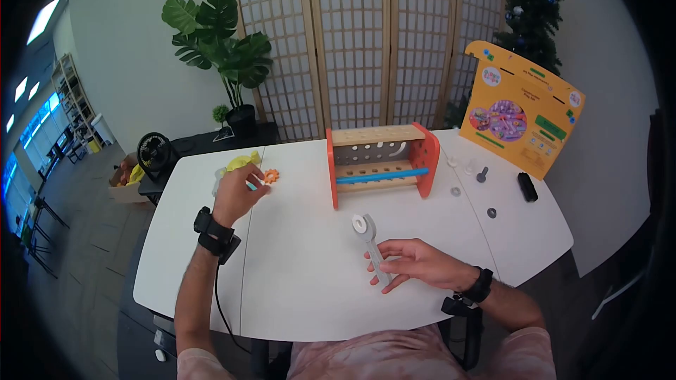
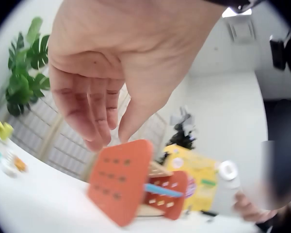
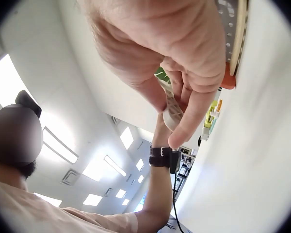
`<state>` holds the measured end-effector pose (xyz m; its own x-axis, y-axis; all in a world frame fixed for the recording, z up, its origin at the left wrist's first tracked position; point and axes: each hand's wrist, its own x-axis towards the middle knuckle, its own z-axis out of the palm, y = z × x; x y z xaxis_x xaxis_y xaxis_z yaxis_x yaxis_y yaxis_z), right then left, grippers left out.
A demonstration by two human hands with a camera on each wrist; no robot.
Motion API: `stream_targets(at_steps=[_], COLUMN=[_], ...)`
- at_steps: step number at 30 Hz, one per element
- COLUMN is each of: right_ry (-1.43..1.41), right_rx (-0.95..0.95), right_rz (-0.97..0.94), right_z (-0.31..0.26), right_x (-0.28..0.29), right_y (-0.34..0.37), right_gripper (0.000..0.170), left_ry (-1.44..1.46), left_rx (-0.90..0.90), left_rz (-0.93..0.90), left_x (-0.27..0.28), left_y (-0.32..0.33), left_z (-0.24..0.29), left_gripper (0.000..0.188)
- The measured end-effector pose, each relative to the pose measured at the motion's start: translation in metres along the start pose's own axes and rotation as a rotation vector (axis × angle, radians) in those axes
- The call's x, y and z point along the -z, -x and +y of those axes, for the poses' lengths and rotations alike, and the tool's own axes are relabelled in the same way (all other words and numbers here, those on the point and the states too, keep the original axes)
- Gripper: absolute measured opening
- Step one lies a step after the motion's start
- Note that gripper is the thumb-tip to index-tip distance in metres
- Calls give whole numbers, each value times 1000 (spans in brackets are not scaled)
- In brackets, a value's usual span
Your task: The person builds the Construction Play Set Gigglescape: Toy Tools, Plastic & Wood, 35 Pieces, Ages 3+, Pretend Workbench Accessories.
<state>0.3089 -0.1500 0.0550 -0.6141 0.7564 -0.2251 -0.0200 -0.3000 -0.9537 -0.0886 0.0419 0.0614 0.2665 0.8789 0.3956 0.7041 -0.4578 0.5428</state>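
My right hand [image 1: 426, 265] holds a grey toy wrench [image 1: 372, 245] by its handle, thumb on one side and fingers on the other. At the wrench's far end is a white ring [image 1: 359, 224]. Over the left of the table, my left hand [image 1: 236, 195] hovers with loosely bent fingers; its wrist view shows nothing between thumb and fingertips. Yellow pieces [image 1: 243, 161], an orange gear [image 1: 272, 176] and a teal piece [image 1: 251, 186] lie around that hand, partly hidden by it. Between the hands, farther back, stands a wooden toy workbench [image 1: 332, 177] with red sides and a blue bar [image 1: 384, 176].
On the right lie a grey bolt [image 1: 482, 174], grey rings [image 1: 491, 213], small white pieces [image 1: 470, 167] and a black object [image 1: 527, 187]. A yellow box [image 1: 524, 109] stands behind them. At the back left are a black fan [image 1: 153, 151] and a potted plant [image 1: 243, 118]. A cable [image 1: 220, 306] trails from the left wrist.
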Motion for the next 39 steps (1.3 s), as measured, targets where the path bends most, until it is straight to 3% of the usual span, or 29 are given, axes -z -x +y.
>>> stream_targets(at_steps=[2, 4, 10, 12, 16, 18, 21, 24, 29, 39], right_ry=[21, 12, 0, -5, -3, -37, -79, -92, -59, -75], right_rx=[-16, -25, -2, -9, -40, -48, -39, -18, -37, -37], right_rz=[16, 22, 72, 75, 96, 108, 131, 154, 185, 194], right_z=[2, 5, 9, 12, 16, 21, 23, 24, 25, 28], right_x=[4, 6, 13, 17, 25, 29, 33, 38, 46, 50], right_y=[0, 0, -6, -8, -17, -23, -37, -51, -69, -76], right_gripper=[41, 41, 41, 41, 41, 41, 39, 36, 43, 48], left_ry=[-132, -163, -165, -200, -115, 262, 425, 346, 282, 170], left_rx=[144, 103, 60, -69, 56, 121, 114, -14, -5, -79], left_rz=[-61, -92, -19, 62, 62, 3, -135, -154, -230, -143], left_x=[-4, -14, -43, -49, -44, -49, -59, -81, -117, -148], left_y=[-6, -7, -10, -13, -14, -19, -27, -41, -63, -86], left_z=[-40, -71, -94, -104, -59, -50, -36, -33, -27, -8], left_gripper=[26, 27, 28, 26, 24, 19, 19, 24, 38, 32])
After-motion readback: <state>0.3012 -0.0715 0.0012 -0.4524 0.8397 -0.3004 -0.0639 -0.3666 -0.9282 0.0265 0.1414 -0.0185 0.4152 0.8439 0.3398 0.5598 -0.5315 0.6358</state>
